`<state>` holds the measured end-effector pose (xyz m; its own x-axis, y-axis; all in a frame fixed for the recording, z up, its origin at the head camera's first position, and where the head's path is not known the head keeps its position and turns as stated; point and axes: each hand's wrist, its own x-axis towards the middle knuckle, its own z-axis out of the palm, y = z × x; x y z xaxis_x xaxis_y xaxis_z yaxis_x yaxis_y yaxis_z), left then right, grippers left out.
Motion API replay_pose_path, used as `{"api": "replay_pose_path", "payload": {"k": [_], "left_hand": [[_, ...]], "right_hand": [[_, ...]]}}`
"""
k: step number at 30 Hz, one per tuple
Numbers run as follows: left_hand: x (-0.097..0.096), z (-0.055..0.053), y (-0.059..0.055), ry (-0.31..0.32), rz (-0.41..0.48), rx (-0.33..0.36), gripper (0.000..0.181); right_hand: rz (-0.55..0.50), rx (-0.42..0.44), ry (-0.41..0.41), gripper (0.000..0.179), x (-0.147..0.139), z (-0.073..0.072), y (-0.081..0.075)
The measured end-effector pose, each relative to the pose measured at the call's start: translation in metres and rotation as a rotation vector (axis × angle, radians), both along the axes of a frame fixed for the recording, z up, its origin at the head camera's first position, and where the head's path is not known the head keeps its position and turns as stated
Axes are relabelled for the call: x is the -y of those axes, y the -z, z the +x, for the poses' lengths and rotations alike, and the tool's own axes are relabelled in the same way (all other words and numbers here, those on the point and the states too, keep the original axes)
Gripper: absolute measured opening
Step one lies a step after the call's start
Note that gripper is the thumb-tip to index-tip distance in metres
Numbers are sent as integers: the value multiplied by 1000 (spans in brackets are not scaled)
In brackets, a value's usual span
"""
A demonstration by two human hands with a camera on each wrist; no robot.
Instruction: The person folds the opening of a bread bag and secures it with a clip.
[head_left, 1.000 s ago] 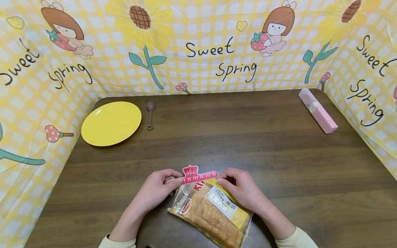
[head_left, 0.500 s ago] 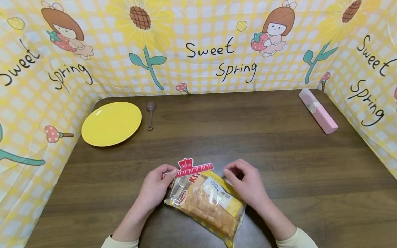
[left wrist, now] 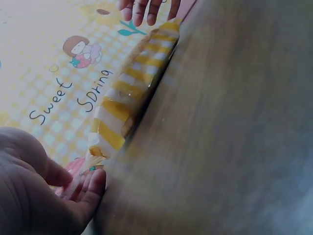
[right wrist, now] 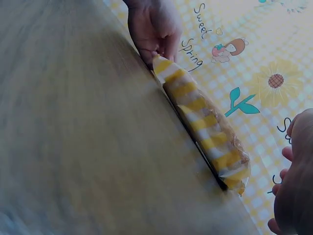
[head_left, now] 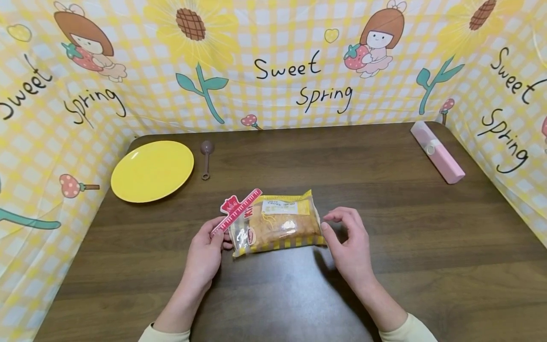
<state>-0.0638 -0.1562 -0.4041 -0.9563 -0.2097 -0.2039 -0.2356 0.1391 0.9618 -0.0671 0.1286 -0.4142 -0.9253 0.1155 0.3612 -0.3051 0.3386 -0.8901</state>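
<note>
A clear and yellow bag of bread (head_left: 284,225) lies near the middle of the table, its long side running left to right. Across its left end sits a red sealing clip (head_left: 236,213) with a piano-key pattern. My left hand (head_left: 206,251) pinches the clip's lower end between thumb and fingers. At the bag's right end is my right hand (head_left: 351,247), fingers loosely bent and holding nothing; whether a fingertip touches the bag I cannot tell. The right wrist view shows that hand (right wrist: 299,181) apart from the bag's striped underside (right wrist: 205,122).
A yellow plate (head_left: 152,172) lies at the back left of the brown table (head_left: 273,299), with a brown spoon (head_left: 207,154) beside it. At the back right rests a pink and clear case (head_left: 440,154). Patterned cloth (head_left: 282,28) surrounds the back and sides.
The bag has moved away from the person and turned until it lies nearly level across the view. The left hand kept its pinch on the clip. My right hand came off the bag's top edge.
</note>
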Motion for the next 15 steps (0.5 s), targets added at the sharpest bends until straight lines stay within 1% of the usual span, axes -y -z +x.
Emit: {"api": "replay_pose_path", "payload": {"k": [3,7,11,13,15], "left_hand": [[2,-1,-1,2,9,9,41],[6,-1,-2,36,-13,7,50],[7,0,-3,57,-7,-32,51],[7,0,-3,53,4,-59,49],[7,1,-3,40,-10,-78,46]], "right_hand": [[4,6,-23,8,1,0,-1],[6,-7,-44,9,2,0,0],[16,1,-49,12,3,-1,-1],[18,7,-53,12,3,-1,-1],[21,9,-58,13,3,-1,-1]]}}
